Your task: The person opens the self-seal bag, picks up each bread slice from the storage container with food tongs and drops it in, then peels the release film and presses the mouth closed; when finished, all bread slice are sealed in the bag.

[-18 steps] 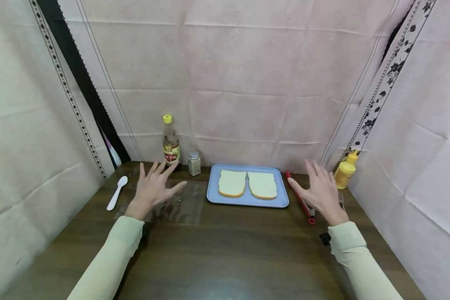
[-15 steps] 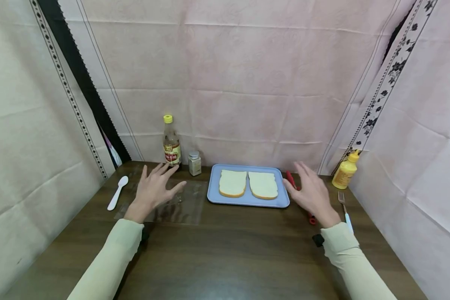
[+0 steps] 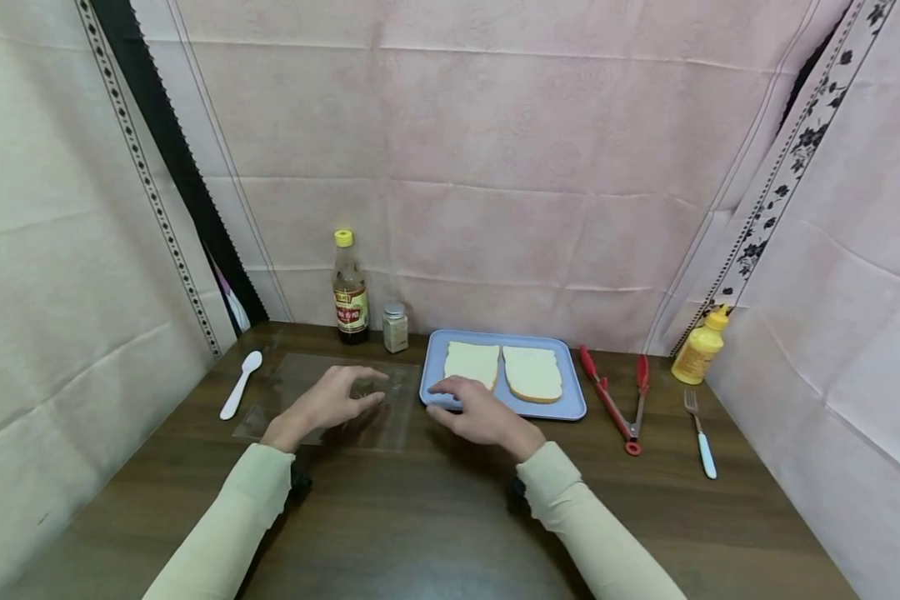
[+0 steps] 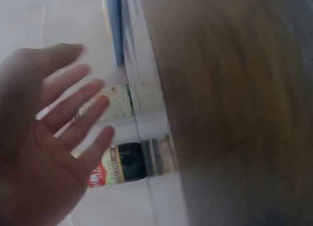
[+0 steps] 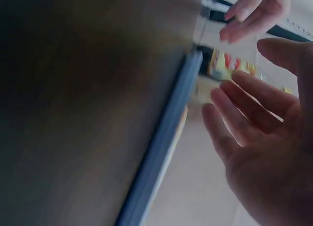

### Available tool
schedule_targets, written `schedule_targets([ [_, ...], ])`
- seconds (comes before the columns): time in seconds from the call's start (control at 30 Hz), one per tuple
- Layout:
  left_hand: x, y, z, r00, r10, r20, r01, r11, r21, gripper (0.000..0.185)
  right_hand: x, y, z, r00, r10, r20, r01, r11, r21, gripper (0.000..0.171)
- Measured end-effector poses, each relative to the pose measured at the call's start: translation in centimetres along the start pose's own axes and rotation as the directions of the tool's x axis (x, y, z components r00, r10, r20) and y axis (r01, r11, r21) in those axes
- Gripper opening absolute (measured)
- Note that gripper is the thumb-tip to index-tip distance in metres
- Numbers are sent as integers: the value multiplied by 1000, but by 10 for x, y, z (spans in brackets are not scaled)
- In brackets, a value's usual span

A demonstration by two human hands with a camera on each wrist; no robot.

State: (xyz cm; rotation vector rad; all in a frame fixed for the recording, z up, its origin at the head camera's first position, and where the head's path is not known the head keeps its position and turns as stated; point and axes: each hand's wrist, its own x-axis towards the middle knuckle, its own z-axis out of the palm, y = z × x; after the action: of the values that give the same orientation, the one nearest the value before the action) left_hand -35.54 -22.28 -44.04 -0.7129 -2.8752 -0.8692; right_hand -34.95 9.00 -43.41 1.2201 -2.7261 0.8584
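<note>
Just left of the frame's centre, the person's left hand (image 3: 328,403) hovers palm down with its fingers loosely spread over a clear plastic sheet (image 3: 300,379) that lies flat on the dark wooden table (image 3: 435,517); whether the fingers touch the sheet cannot be told. Beside it, the right hand (image 3: 480,414) is also spread and holds nothing, its fingertips (image 3: 441,387) at the near left corner of a pale blue rectangular tray (image 3: 570,400). Two slices of white bread (image 3: 528,372) lie side by side in that tray, the left slice partly behind the fingers. Both wrist views are blurred, yet each shows an empty palm with straight fingers. At the left of the frame lies a white plastic spoon (image 3: 240,384). Behind the sheet stand a brown sauce bottle with a yellow cap (image 3: 350,292) and a small glass shaker (image 3: 395,327). Right of the tray lie red tongs (image 3: 613,396), then a white-handled fork (image 3: 701,421), with a yellow squeeze bottle (image 3: 701,346) behind the fork.
</note>
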Motion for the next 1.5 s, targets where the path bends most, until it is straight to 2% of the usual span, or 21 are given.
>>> schedule_targets([
  [0.1,0,-5,3,999,-19,36,19,1000,-2,39,14,-6,13,995,17,99,-19,1000,13,45],
  [0.27,0,-10,8,996,-17,84,17,1000,2,39,28,-11,25,980,30,198,-26,999,-21,50],
  [0.37,1,-12,11,994,-9,108,7,1000,15,39,31,-11,29,968,47,248,-34,998,-55,52],
  [0.53,1,-16,13,991,6,132,-10,1000,24,34,31,-16,30,934,108,339,-79,992,-97,57],
  [0.67,-1,-14,10,993,-11,121,8,1000,27,27,31,-21,30,923,134,360,-103,989,-105,59],
  [0.9,0,-11,0,998,-43,42,39,994,99,9,37,-23,28,937,90,337,-72,995,-65,54],
  [1.0,1,-13,-4,1000,-28,11,27,997,68,8,39,-22,26,940,69,335,-55,997,-51,51],
  [1.1,0,-17,-8,999,-7,-53,8,1000,23,11,39,-19,24,941,53,335,-48,999,-21,46],
  [1.2,0,-18,-12,989,5,-148,-7,1000,-13,15,39,-16,23,945,41,325,-47,999,12,43],
  [1.33,-1,-17,-19,966,-1,-260,-20,997,-77,18,38,-14,22,947,41,319,-57,998,41,45],
  [1.5,-6,-17,-27,946,-32,-323,-14,990,-139,21,40,-13,20,955,42,293,-66,995,71,47],
])
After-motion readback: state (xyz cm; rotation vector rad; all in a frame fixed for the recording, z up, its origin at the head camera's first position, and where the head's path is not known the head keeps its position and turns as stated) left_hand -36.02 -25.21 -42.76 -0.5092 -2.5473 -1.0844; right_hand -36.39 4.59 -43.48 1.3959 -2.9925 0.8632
